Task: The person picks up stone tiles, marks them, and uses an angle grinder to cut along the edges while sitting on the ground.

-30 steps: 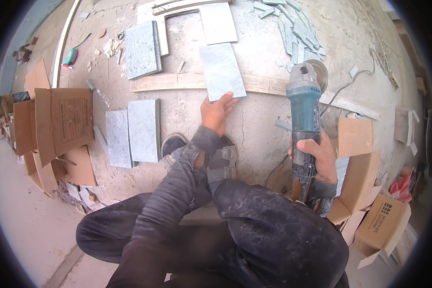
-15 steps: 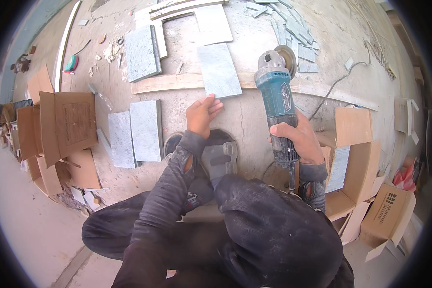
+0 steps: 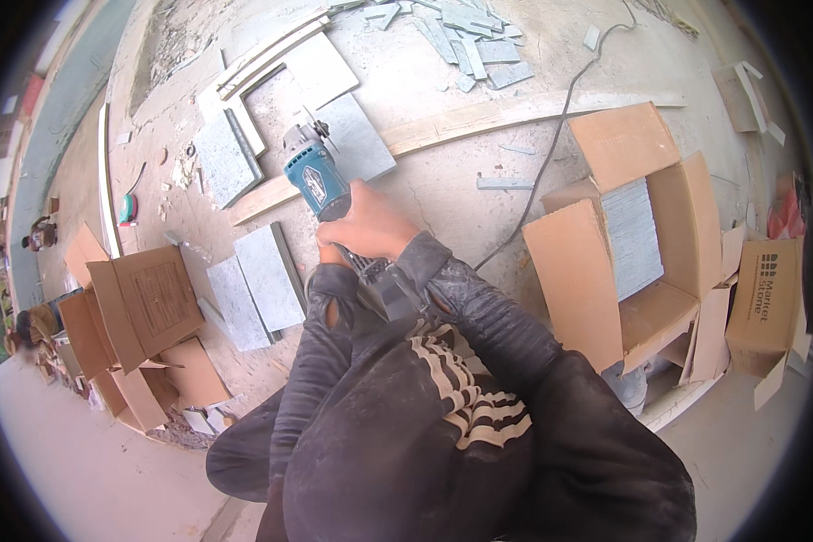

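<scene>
An angle grinder with a teal body points away from me, left of the middle. My right hand is closed round its body. Partly hidden behind it, my left hand is also at the grinder, seemingly closed on it; its fingers barely show. The thin disc at the grinder's head stands nearly edge-on over the left part of a grey stone tile. This tile lies across a long pale wooden strip. Whether the disc touches the tile, I cannot tell.
Grey tiles lie left of my feet, with a thicker tile beyond. White boards lie behind the cut tile. Offcuts are heaped at the far side. Open cardboard boxes flank me. A dark cord crosses the floor.
The grinder has swung from the right to the left, over the tile. My left hand has let go of the tile's near edge and joined my right at the grinder. The view has shifted.
</scene>
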Motion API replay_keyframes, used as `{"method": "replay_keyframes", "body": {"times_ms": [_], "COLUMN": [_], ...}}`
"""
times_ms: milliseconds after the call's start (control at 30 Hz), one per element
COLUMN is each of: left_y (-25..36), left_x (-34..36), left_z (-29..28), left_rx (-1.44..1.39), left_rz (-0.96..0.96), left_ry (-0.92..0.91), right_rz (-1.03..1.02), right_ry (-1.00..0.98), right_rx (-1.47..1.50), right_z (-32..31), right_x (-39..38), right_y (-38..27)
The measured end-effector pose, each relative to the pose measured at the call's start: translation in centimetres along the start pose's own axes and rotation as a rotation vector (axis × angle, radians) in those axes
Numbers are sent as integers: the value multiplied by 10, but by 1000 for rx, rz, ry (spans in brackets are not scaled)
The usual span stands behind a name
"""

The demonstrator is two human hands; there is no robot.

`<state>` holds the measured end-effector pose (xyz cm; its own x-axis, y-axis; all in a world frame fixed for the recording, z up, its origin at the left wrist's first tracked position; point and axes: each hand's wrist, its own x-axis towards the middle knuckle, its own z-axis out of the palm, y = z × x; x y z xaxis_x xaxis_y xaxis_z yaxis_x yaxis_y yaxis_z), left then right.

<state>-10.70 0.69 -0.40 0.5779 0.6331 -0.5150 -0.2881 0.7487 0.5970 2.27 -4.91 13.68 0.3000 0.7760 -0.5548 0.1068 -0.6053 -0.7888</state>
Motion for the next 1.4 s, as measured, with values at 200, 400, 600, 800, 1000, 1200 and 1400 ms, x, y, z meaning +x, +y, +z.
{"method": "replay_keyframes", "body": {"times_ms": [200, 400, 600, 800, 1000, 1200, 1400], "left_y": [-1, 2, 4, 8, 6, 5, 4], "left_x": [0, -4, -3, 2, 8, 13, 20], "left_z": [-10, -16, -20, -25, -29, -31, -32], "left_rx": [27, 44, 41, 39, 19, 23, -21], "left_rz": [-24, -36, -47, -44, -58, -70, -106], "left_ry": [-16, -18, -35, -45, -58, -60, -44], "right_rz": [1, 33, 27, 33, 52, 53, 39], "right_ry": [23, 17, 44, 53, 78, 64, 37], "right_rx": [29, 39, 32, 81, 51, 26, -11], "right_z": [11, 14, 20, 28, 29, 27, 26], "right_x": [2, 1, 0, 2, 0, 5, 36], "right_y": [12, 14, 14, 15, 13, 6, 6]}}
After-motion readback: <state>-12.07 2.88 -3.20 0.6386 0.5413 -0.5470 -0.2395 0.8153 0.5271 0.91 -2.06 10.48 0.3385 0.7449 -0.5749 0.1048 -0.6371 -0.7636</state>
